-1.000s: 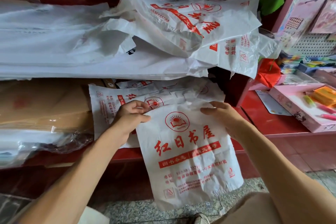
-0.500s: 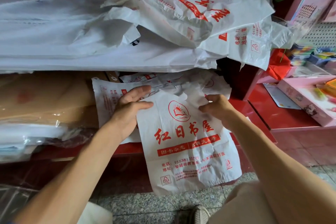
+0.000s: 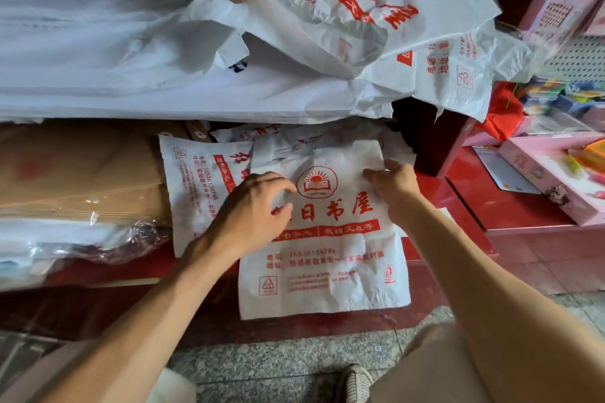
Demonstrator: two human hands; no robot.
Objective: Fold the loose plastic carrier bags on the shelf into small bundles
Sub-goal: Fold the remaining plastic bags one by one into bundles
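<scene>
Your current bag [image 3: 327,258], white with red print, lies printed face up on the red shelf [image 3: 425,249] at the centre of the view, its lower half hanging over the front edge towards 6 o'clock. Your left hand [image 3: 252,209] rests on the bag's left side, fingers loosely curved and pressing the film down; it does not appear to enclose anything. Your right hand [image 3: 393,186] sits at the bag's upper right, at about 1 o'clock from the printed emblem, fingertips on or pinching the top edge; whether it is actually gripping the film cannot be told from this view. A second printed bag [image 3: 199,186] lies beneath, showing at 9 o'clock from the current one, and a loose heap of bags [image 3: 376,16] remains on the upper level at 12 o'clock. In my judgement the step in hand is flattening and squaring the bag before its first fold; no fold is yet made. The next move calls for one hand to pin the film while the other carries an edge across, with air pressed out so the layers lie flat. The overhang is a risk: thin film may slide off the shelf if your pressure lifts. Most of the work is outstanding.
</scene>
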